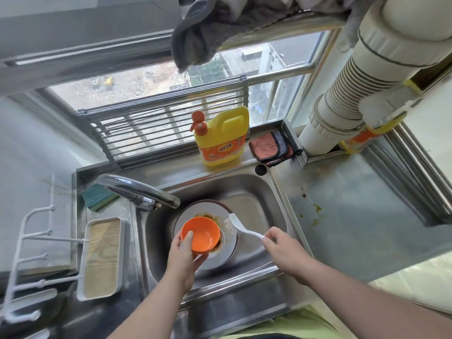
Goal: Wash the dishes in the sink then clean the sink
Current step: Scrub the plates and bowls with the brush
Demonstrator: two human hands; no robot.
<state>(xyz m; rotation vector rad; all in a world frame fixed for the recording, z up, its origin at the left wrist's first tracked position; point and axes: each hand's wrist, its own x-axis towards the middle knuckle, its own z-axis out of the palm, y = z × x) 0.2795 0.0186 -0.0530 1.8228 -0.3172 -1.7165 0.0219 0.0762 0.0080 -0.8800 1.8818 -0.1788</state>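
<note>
Mid-wash, I saw the sink (pixel 266 192) w/ a dirty white plate (pixel 208 260) under my left hand (pixel 182 260), which gripped the orange bowl (pixel 201 234), right hand (pixel 281 250) clamped on the brush (pixel 241 228) just right of it; next: bristles into bowl.

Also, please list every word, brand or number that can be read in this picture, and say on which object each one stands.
Yellow plastic detergent jug with orange pump, orange label: large white characters, too blurred to read with certainty; the small print under them is unreadable.
Second yellow and orange container behind the white corrugated pipe: label mostly hidden, nothing readable.
Orange plastic bowl, white plate, white dish brush: no text visible.
</note>
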